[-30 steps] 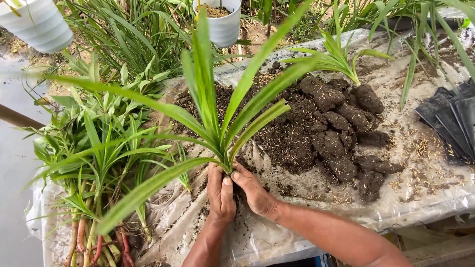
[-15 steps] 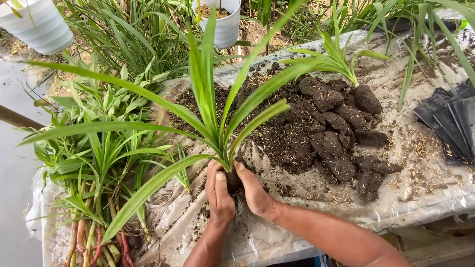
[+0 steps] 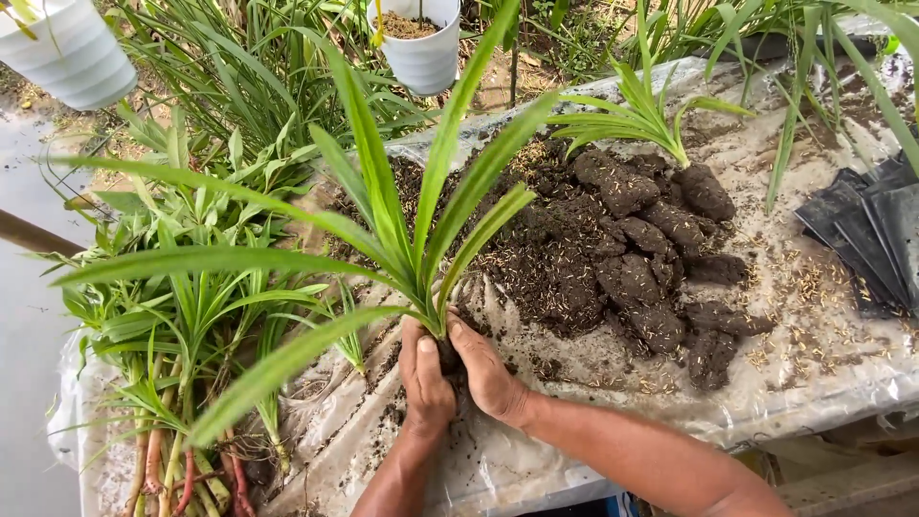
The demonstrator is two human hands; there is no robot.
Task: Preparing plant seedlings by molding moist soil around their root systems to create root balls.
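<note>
A young plant with long green strap leaves stands upright in my hands over a plastic-covered table. My left hand and my right hand press together around a dark ball of soil at its base; the soil ball is mostly hidden between my palms. Just to the right lies a heap of dark soil mixed with rice husks, and several moulded soil lumps lie beyond it.
A bundle of bare-rooted seedlings lies at the left. Another small plant sits at the back of the soil. Black plastic bags are stacked at the right edge. Two white pots hang above.
My hands have closed tighter around the soil ball and shifted slightly. The plant's leaves have swung a little to the left.
</note>
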